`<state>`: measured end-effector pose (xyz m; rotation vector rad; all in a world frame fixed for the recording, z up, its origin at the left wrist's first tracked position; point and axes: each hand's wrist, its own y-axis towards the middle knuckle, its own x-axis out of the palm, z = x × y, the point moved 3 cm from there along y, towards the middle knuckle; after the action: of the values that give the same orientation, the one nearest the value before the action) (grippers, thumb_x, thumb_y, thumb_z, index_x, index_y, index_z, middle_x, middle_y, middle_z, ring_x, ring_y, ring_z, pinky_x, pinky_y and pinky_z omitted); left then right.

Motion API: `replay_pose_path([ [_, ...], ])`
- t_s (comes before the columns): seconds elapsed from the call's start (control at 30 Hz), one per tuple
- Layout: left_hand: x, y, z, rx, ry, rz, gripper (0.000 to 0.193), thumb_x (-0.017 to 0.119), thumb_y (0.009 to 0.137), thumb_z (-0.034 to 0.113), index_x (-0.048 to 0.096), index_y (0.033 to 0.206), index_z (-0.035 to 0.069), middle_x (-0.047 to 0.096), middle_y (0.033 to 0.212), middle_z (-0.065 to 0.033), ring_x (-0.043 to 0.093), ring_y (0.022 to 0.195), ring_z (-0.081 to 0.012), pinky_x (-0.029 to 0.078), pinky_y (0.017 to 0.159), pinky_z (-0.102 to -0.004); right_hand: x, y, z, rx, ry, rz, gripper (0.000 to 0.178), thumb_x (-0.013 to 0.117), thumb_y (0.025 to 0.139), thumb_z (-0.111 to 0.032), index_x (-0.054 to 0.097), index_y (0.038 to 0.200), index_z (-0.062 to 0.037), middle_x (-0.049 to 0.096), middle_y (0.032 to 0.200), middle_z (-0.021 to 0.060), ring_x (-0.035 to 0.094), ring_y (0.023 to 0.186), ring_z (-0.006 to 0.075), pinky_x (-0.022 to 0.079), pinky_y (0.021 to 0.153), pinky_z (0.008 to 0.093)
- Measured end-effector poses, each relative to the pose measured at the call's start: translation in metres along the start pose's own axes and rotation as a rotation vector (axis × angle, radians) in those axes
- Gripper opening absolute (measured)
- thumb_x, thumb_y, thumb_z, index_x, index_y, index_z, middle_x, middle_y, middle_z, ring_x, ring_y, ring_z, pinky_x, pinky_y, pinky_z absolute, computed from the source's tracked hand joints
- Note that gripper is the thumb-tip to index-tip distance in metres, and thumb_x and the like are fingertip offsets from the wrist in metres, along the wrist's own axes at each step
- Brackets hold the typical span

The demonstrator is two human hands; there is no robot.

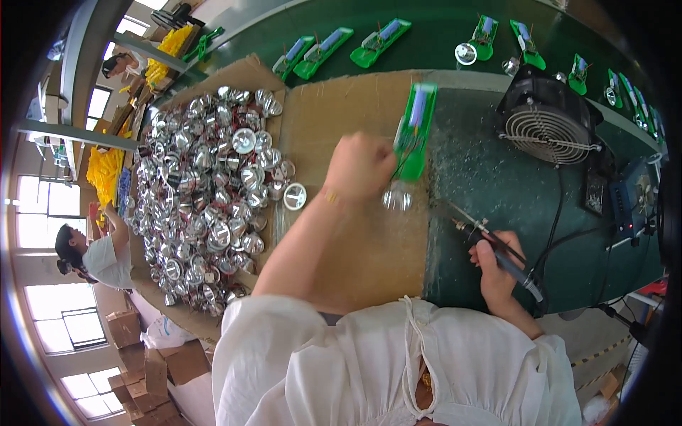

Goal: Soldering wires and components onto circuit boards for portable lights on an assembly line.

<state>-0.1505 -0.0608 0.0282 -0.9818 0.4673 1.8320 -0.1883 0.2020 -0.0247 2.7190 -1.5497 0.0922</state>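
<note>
Brown cardboard boxes (145, 362) stand stacked on the floor at the lower left, below the windows. At the right edge of the bench stands a small blue device (625, 202) with a display too small to read.

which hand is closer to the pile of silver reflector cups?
Left. The left hand, holding a green circuit board, is just right of the pile of silver reflector cups. The right hand, holding a soldering iron, is far off to the right.

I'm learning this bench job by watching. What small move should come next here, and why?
Probably bring the soldering iron in the right hand up to the green circuit board held in the left hand: its tip points that way, still apart from it.
</note>
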Motion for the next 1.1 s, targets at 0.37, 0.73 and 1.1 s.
replay_pose_path([
  [0.37, -0.045, 0.188, -0.061, -0.071, 0.373, 0.214, 0.032, 0.069, 0.061, 0.036, 0.067, 0.078, 0.009, 0.064, 0.085, -0.0141, 0.06, 0.085, -0.0271, 0.047, 0.076, -0.0366, 0.001, 0.001, 0.001, 0.11, 0.025, -0.011, 0.015, 0.062, 0.08, -0.007, 0.05, 0.086, 0.0004, 0.062, 0.068, 0.007, 0.058, 0.06, 0.0096, 0.047, 0.056, 0.0231],
  [0.73, 0.003, -0.06, 0.004, 0.016, 0.225, 0.263, 0.038, 0.074, 0.063, 0.035, 0.056, 0.079, 0.007, 0.051, 0.086, -0.0108, 0.057, 0.075, -0.0291, 0.048, 0.063, -0.0366, 0.001, 0.005, -0.002, 0.13, 0.009, 0.045, 0.016, 0.058, 0.083, -0.01, 0.049, 0.091, 0.0013, 0.059, 0.071, 0.0095, 0.054, 0.058, 0.0099, 0.045, 0.054, 0.0216],
  [1.1, -0.058, -0.099, -0.087, -0.382, 0.666, 0.647, 0.027, 0.067, 0.071, 0.034, 0.065, 0.067, 0.007, 0.058, 0.079, -0.0088, 0.054, 0.078, -0.027, 0.043, 0.068, -0.0377, 0.009, -0.001, -0.002, -0.031, -0.01, 0.065, 0.017, 0.058, 0.083, -0.012, 0.052, 0.091, 0.0017, 0.058, 0.07, 0.0079, 0.052, 0.057, 0.0087, 0.042, 0.052, 0.0193],
])
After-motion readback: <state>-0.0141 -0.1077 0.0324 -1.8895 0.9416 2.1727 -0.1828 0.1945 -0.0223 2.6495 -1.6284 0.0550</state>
